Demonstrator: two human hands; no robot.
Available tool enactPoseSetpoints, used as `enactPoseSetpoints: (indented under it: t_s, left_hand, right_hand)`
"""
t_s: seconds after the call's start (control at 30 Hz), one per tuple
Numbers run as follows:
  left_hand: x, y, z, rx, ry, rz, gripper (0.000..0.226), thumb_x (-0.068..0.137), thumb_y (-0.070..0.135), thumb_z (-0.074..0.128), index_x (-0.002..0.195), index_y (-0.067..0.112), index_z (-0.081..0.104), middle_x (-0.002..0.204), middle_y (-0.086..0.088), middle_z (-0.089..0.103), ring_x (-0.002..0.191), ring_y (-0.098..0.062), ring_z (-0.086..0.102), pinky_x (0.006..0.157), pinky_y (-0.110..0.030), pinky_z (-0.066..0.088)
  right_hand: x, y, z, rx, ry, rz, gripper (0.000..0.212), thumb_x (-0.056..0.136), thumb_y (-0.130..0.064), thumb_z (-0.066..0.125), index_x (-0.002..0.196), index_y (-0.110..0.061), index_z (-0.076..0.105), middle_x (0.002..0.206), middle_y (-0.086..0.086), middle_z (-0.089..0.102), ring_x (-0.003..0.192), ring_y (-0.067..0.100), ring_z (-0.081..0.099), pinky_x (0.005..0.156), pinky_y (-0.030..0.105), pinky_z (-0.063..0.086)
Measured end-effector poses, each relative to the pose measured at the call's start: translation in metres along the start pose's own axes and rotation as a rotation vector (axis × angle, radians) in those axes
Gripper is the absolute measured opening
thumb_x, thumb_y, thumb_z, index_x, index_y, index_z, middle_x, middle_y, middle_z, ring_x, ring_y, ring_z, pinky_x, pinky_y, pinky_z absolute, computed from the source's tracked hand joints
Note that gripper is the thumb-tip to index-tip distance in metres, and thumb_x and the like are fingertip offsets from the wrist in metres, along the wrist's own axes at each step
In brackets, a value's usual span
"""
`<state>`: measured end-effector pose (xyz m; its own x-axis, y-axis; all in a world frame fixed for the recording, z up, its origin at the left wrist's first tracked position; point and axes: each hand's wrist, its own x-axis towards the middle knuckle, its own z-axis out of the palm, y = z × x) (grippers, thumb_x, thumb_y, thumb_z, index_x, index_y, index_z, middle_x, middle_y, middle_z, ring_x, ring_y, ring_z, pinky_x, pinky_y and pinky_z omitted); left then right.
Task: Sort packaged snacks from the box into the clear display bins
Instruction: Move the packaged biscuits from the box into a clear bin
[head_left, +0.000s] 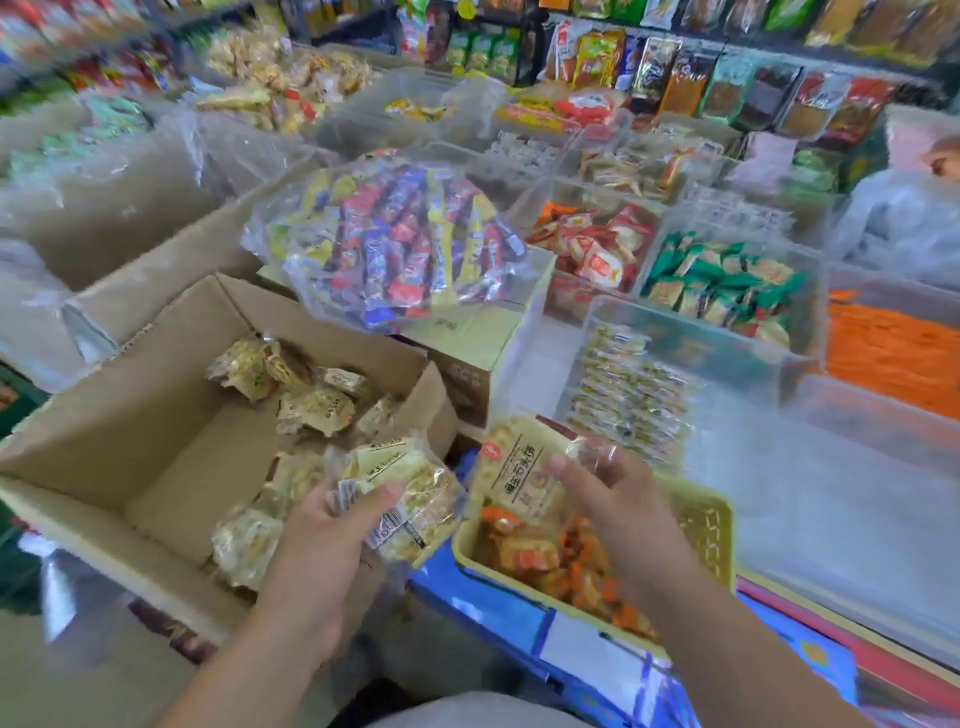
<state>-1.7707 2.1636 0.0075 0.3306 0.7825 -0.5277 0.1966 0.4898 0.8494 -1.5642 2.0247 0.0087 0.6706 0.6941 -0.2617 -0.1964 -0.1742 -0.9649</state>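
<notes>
Above the box (130, 415) edge, my left hand (317, 540) is gripping spare packets (410, 493) as stock while my right hand (613, 499) is pinching a single packet (519, 467) just beside the box, probably for binning.

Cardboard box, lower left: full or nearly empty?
Nearly empty: the cardboard box shows bare floor, with scattered snack packets along one side.

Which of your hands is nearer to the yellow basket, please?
Right. The right hand holds a packet just above the basket; the left hand holds packets over the box.
</notes>
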Motion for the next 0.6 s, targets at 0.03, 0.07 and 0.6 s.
enactPoseSetpoints:
  t_s: [0.03,0.07,0.6]
  left_hand:
    - [-0.006,-0.004,0.013,-0.003,0.000,-0.016,0.030,0.085,0.030,0.081,0.107,0.013,0.069,0.095,-0.016,0.079,0.080,-0.038,0.076,0.068,-0.041,0.057]
    - [-0.010,-0.008,0.024,-0.014,-0.017,-0.024,0.031,0.086,0.028,0.080,0.109,0.010,0.068,0.097,-0.022,0.077,0.077,-0.041,0.073,0.070,-0.045,0.056]
    - [-0.010,-0.010,0.158,0.064,-0.192,0.004,0.044,0.076,0.039,0.087,0.111,0.018,0.069,0.082,-0.009,0.073,0.070,-0.031,0.064,0.077,-0.050,0.055]
  right_hand:
    - [-0.004,0.001,-0.013,0.044,-0.007,0.031,0.022,0.077,-0.045,0.081,0.086,-0.027,0.073,0.089,0.006,0.078,0.076,0.019,0.076,0.058,0.021,0.057]
    - [-0.008,0.003,-0.025,0.068,-0.012,0.060,0.025,0.074,-0.051,0.080,0.087,-0.031,0.074,0.092,0.005,0.078,0.075,0.020,0.076,0.059,0.024,0.058]
    - [-0.009,0.011,-0.145,0.308,-0.106,0.148,0.032,0.086,-0.041,0.069,0.111,-0.021,0.072,0.111,0.014,0.075,0.100,0.035,0.073,0.076,0.051,0.060]
